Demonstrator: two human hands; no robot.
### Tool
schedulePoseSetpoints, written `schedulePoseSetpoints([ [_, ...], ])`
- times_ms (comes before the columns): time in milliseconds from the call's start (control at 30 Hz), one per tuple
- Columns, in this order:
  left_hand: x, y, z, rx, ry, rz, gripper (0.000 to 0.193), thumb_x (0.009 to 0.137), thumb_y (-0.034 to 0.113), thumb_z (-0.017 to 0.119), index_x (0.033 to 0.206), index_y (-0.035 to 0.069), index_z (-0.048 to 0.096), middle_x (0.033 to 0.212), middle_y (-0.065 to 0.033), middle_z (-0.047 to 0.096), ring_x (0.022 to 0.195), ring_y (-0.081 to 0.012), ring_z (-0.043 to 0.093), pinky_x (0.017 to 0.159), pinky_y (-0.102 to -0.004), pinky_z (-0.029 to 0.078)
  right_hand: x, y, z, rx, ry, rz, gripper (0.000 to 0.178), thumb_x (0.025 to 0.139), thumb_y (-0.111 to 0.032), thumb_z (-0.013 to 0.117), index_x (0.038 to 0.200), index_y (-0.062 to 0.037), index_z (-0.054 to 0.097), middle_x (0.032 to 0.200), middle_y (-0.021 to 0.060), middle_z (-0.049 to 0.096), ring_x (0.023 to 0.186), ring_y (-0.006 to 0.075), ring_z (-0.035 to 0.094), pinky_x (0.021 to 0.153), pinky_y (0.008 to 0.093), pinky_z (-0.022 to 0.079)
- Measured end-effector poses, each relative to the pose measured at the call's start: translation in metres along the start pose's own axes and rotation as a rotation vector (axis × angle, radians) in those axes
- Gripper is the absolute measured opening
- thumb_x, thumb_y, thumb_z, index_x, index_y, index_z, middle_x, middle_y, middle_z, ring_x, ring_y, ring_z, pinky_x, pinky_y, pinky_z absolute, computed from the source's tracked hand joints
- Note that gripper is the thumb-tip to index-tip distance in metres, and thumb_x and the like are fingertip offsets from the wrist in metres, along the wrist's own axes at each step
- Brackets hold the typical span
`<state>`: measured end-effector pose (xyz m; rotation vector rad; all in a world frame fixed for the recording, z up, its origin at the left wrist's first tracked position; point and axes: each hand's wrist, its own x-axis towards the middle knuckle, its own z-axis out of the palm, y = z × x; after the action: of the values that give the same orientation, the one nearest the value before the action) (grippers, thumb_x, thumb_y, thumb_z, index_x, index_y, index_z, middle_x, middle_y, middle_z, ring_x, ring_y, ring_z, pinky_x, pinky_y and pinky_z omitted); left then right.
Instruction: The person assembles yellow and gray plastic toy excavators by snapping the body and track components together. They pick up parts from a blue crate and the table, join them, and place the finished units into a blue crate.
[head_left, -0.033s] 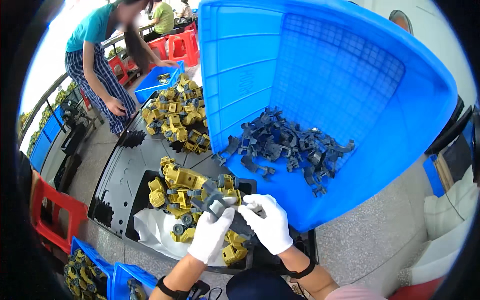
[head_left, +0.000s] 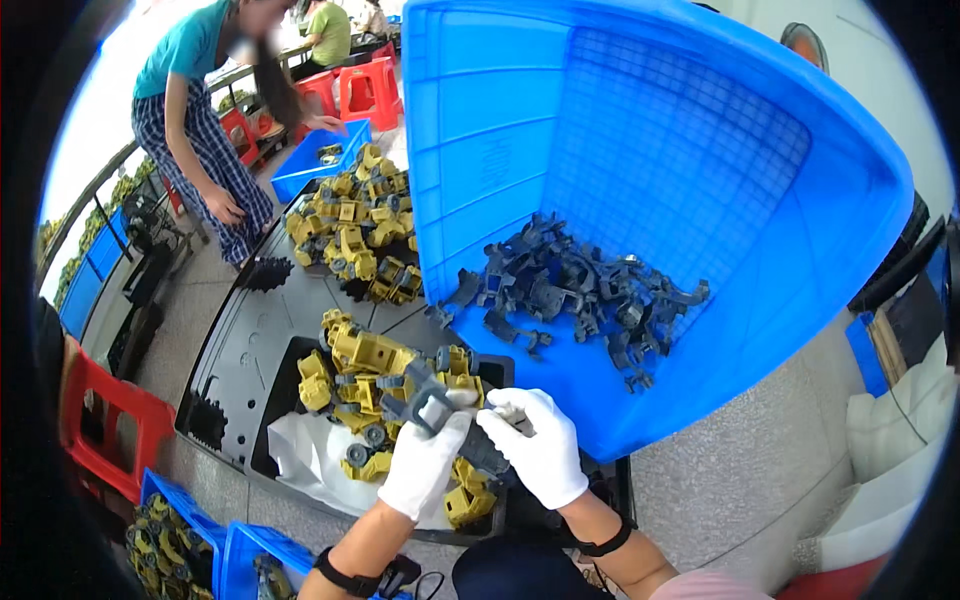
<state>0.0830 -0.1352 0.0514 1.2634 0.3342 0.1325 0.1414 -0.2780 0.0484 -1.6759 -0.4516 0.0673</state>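
Observation:
My left hand (head_left: 425,465), in a white glove, grips a dark grey plastic toy part (head_left: 428,392) with the thumb on top. My right hand (head_left: 538,447), gloved too, is closed at the part's right side, fingertips pinched close to the left thumb. Whether a smaller piece sits between those fingertips I cannot make out. Below and beyond my hands, yellow toy trucks (head_left: 372,355) with grey wheels lie in a black tray (head_left: 262,462) lined with white sheet (head_left: 308,462). Loose dark grey plastic parts (head_left: 560,280) are heaped in a large tilted blue bin (head_left: 480,140) ahead.
More yellow toy trucks (head_left: 350,225) are piled on the black table (head_left: 235,345). A person (head_left: 185,110) leans over at the far left, near a small blue crate (head_left: 300,165). Red stools (head_left: 120,420) and blue crates (head_left: 235,565) stand at left.
The person at the far left has shifted slightly. My hands keep nearly the same place and hold.

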Motion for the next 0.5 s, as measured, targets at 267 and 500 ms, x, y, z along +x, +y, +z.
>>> schedulePoseSetpoints([
  [267,0.023,0.022,-0.010,-0.059,0.085,0.079,0.023,0.096,0.008,0.052,0.117,0.001,0.059,0.091,-0.0053,0.065,0.085,-0.0131,0.062,0.078,-0.0261,0.050,-0.030,-0.082,-0.131,-0.437,1.132,-0.480,0.037,0.097,-0.005,0.055,0.133,0.0048,0.053,0.128,0.0190,0.059,0.113,0.0260,0.061,0.100,0.0393,0.049],
  [500,0.026,0.019,0.031,0.194,-0.097,0.057,0.021,0.091,0.008,0.053,0.109,0.000,0.061,0.090,-0.0054,0.061,0.084,-0.0136,0.057,0.078,-0.0282,0.048,0.068,-0.190,-0.274,-1.136,0.901,-0.815,0.057,0.096,-0.028,0.060,0.144,0.0006,0.046,0.144,0.0180,0.051,0.127,0.0250,0.052,0.105,0.0368,0.043],
])
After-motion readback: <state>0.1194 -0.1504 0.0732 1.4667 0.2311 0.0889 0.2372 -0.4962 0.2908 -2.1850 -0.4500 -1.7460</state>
